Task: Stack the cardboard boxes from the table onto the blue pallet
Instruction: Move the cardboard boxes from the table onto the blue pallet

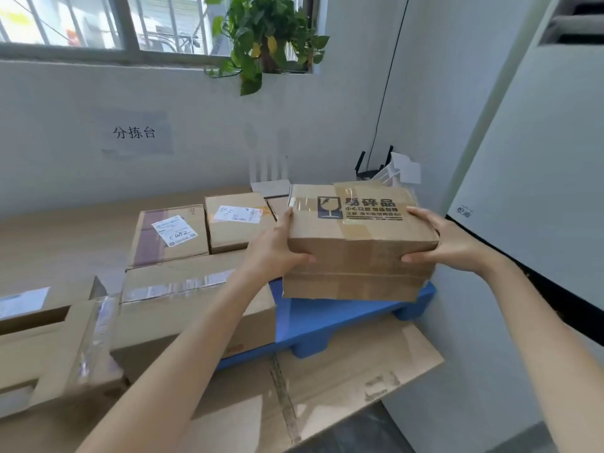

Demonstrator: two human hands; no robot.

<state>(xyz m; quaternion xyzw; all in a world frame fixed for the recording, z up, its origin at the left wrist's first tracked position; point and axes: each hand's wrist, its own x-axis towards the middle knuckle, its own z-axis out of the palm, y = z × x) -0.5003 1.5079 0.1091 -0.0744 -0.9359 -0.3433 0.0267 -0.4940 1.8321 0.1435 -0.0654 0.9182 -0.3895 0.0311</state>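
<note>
You have the fragile-marked box [359, 240] clamped between both hands — your left hand [277, 250] wraps its left end with the thumb along the top edge and fingers curled under the front face, and your right hand [447, 240] mirrors that grip on the right end. The box hangs over the far right part of the blue pallet [313, 318]; whether its underside already touches the pallet cannot be told from here. This looks like the carry-and-place step. A large taped box [196, 308] already sits on the pallet's left side, so the next move calls for lowering yours flat into the open blue area beside it, square to the pallet's edge and not overhanging the right corner. Two labelled boxes [202, 230] wait on the desk [65, 237] behind — those come after. Given the fragile mark, set it down gently before you loosen your fingers.
</note>
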